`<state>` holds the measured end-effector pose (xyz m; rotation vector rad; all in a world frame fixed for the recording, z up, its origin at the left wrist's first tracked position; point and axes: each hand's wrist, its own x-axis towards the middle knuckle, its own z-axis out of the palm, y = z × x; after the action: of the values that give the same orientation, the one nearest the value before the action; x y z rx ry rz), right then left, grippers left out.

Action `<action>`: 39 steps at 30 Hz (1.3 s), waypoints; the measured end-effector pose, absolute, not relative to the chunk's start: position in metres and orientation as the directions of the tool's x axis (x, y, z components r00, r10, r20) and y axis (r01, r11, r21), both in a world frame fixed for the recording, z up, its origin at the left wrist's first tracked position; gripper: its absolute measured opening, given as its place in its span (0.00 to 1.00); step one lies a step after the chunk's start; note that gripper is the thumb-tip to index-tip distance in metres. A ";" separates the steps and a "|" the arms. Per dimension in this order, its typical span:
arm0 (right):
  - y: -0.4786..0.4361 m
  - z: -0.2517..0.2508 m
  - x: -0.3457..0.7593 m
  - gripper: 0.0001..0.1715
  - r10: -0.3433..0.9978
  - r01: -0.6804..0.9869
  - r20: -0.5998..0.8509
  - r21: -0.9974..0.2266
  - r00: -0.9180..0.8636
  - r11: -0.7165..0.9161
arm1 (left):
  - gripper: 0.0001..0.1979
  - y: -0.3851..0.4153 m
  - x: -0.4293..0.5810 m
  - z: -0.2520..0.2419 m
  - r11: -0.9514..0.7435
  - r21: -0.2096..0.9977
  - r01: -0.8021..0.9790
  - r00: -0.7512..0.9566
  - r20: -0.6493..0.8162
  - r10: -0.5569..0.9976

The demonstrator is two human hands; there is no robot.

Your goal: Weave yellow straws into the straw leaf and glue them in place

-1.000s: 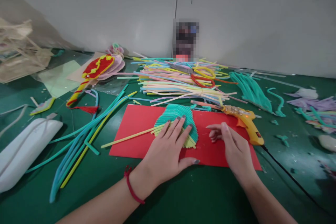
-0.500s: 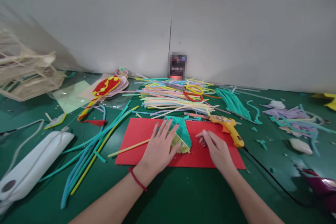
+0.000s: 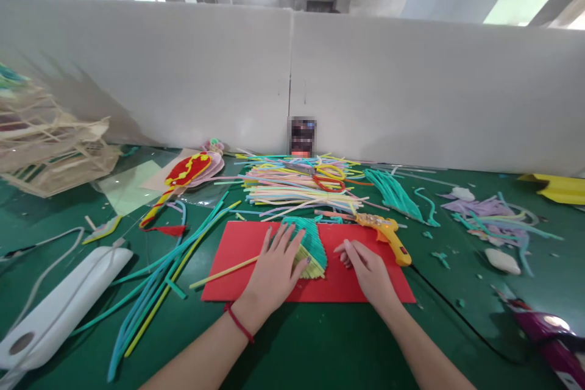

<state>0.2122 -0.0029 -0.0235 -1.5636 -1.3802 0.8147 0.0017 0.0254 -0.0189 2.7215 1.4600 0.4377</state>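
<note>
A red board lies on the green table. On it rests a flat piece of teal pipe cleaners with a yellow-green lower band, its left part covered by my left hand. That hand lies flat with fingers spread. A single pale yellow pipe cleaner runs from beneath it to the left. My right hand hovers over or rests on the board just right of the piece, fingers curled and thumb against the index. Whatever its fingertips may hold is too small to make out.
A yellow glue gun lies at the board's right, its cord trailing toward me. Behind are heaped pastel pipe cleaners with scissors on top. A white power strip lies left; a purple tool lies right.
The camera has tilted up, so the room beyond the grey partition shows and the table sits lower in view. Both hands keep nearly the same pose over the board.
</note>
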 end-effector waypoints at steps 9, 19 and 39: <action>-0.005 -0.027 0.222 0.29 0.974 0.391 0.047 -0.919 0.223 -0.045 | 0.24 0.031 0.004 -0.027 -0.566 0.126 0.815 0.522 0.266 0.810; -0.006 -0.025 0.224 0.29 0.978 0.443 0.039 -0.894 0.207 -0.058 | 0.23 0.028 0.016 -0.024 -0.572 0.191 0.798 0.512 0.286 0.810; -0.005 -0.022 0.244 0.23 0.884 0.684 0.268 -0.725 0.384 -0.078 | 0.20 0.020 0.011 -0.017 -0.655 0.237 0.717 0.600 0.268 0.754</action>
<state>0.2445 -0.0051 -0.0219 -1.8231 -1.3634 0.3063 0.0109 0.0199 -0.0165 2.7155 1.2526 0.5291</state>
